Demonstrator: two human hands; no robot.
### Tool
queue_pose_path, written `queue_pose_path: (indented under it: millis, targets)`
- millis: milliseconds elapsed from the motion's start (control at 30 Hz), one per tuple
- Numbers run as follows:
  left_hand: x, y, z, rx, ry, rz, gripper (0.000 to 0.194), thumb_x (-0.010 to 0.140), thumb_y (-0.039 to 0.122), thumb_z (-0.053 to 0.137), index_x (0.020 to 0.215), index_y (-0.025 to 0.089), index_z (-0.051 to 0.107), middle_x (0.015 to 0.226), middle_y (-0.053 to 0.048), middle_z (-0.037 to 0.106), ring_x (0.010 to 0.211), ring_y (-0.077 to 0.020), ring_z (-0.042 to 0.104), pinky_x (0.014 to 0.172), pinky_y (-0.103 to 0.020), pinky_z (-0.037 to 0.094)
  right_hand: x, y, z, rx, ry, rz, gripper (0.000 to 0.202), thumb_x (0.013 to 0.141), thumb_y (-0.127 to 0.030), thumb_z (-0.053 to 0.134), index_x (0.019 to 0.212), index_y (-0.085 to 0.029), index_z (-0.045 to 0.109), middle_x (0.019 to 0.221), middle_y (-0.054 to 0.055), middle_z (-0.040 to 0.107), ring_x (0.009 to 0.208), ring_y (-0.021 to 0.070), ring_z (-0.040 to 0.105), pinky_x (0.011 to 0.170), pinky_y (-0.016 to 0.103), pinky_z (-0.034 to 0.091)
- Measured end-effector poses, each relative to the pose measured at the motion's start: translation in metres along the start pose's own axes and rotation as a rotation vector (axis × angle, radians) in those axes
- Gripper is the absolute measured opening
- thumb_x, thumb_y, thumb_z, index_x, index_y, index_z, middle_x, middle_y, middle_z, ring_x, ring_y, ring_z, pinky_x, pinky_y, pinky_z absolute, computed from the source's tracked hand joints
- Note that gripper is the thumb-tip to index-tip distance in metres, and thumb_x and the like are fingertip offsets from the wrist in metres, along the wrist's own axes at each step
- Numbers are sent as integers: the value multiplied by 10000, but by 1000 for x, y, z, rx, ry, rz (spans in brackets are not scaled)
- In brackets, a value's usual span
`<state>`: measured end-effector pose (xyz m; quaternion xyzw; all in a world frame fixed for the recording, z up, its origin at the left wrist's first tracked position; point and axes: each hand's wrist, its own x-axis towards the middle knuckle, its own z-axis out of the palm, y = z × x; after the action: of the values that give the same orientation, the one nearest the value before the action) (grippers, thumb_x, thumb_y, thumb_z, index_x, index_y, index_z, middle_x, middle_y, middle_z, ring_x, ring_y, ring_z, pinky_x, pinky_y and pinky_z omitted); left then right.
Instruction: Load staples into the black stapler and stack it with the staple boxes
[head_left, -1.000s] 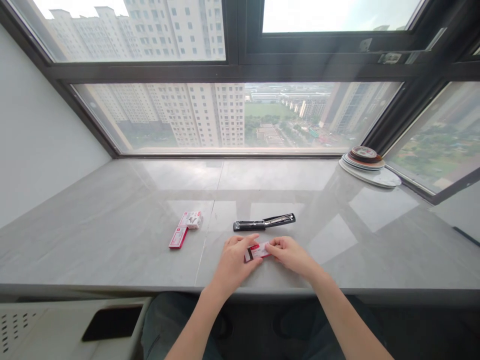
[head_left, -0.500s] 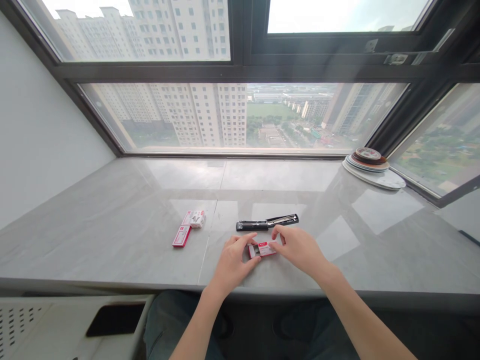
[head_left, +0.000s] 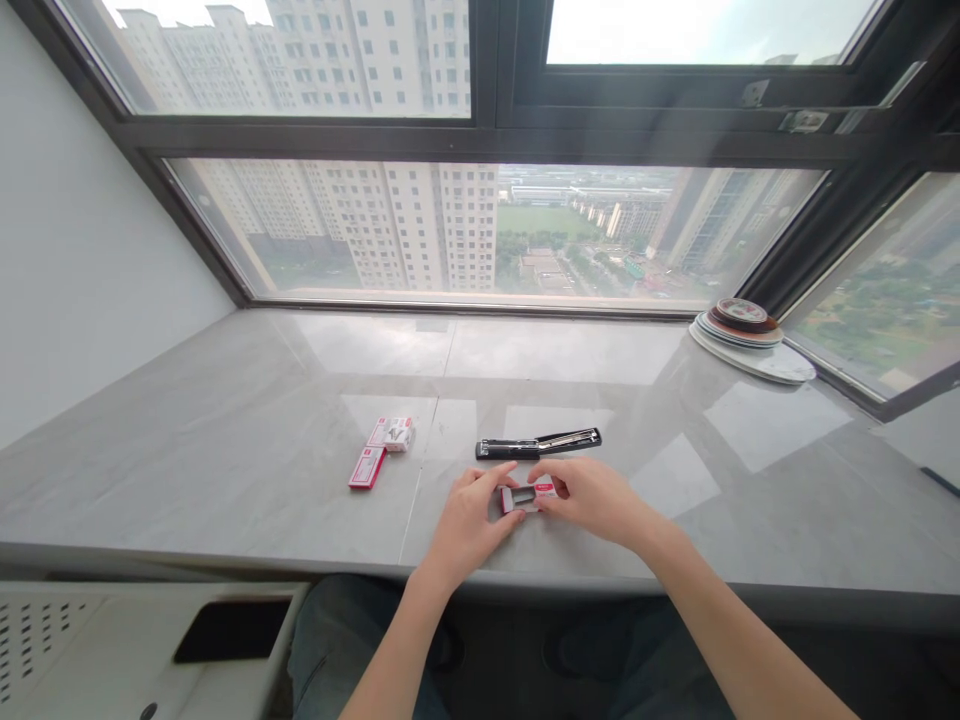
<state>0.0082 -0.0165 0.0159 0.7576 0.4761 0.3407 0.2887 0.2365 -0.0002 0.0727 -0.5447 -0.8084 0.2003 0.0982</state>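
Observation:
A small red-and-white staple box (head_left: 529, 505) lies on the grey counter near its front edge, partly slid open, with grey inside its tray. My left hand (head_left: 472, 518) curves around the left end of the box, thumb on the near side and fingers on the far side. At the right end, my right hand (head_left: 581, 498) has its thumb and bent fingers closed on the red sleeve; part of the grip is hidden. Just beyond both hands lies a black stapler (head_left: 517, 449), its upper arm swung wide so that the metal rail shows.
Left of my hands lie a red-and-white box (head_left: 367, 468) and a white box with a picture (head_left: 397, 435), close together. A stack of plates or round mats (head_left: 739, 340) stands in the far right corner by the window. A white perforated surface (head_left: 97, 640) is at lower left.
The staple box is open wider: its red sleeve has shifted right and more of the grey tray shows. My right fingers have moved closer to the opening. The view has shifted slightly.

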Motion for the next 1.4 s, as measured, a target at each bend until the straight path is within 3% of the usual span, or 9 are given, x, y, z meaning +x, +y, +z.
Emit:
queue_pose_path:
  millis: [133,233,433,633,733,800,900,1200,1400]
  targets:
    - [0,-3,1,8,-12,-1,695,830,231,790,1457,396,540,1193,21,736,1161,-255,595,1067,-440,455,20,-15,6,-98,-34,-136,139,864,-247,681,774,-288,778,694,-2,696,676,166,583,610,291,250]
    - [0,-4,1,10,-6,-14,723,806,233,814,1457,393,543,1202,8,726,1169,-257,595,1069,-436,458,31,-21,10,-143,-44,-165,126,799,-187,701,703,-251,753,676,16,686,651,166,567,607,300,233]
    - [1,-1,0,2,-14,0,682,841,242,787,1456,394,536,1184,23,740,1166,-255,596,1075,-443,447,6,5,17,169,79,-73,100,864,-269,652,847,-247,748,668,-23,607,623,134,504,605,257,304]
    - [0,4,-3,10,-3,12,641,852,284,785,1439,380,547,1227,17,714,1176,-240,594,1070,-411,451,-29,46,25,380,184,123,274,891,-462,673,1037,-234,724,674,-54,486,625,131,453,609,256,357]
    - [-1,5,-3,70,87,-25,425,916,346,716,1331,337,627,1161,-10,720,1123,-243,615,1018,-406,457,-32,54,25,355,142,145,444,824,-492,741,1193,-247,705,723,-47,545,657,146,503,631,266,389]
    - [-1,6,1,123,134,-95,232,992,350,598,1205,311,681,992,-11,735,987,-236,645,967,-418,446,-30,51,25,331,103,131,443,819,-484,743,1196,-254,718,757,-30,598,683,157,539,642,273,401]
    - [1,8,9,142,118,-143,204,1026,329,511,1093,292,701,858,-2,730,864,-223,662,937,-430,414,-25,38,24,277,81,87,356,831,-465,733,1129,-270,747,760,-27,621,681,156,548,633,272,392]
    - [4,9,1,88,26,-110,149,939,360,636,1068,313,693,849,38,762,770,-197,661,853,-377,461,-20,16,22,248,85,50,335,826,-492,750,1100,-298,757,727,-39,605,652,148,535,598,267,359]
    - [1,12,16,95,106,-135,139,947,363,623,1001,265,705,840,1,756,773,-205,665,850,-391,479,-21,14,30,325,93,28,326,874,-474,707,1113,-255,739,708,-38,560,643,142,518,587,254,364]
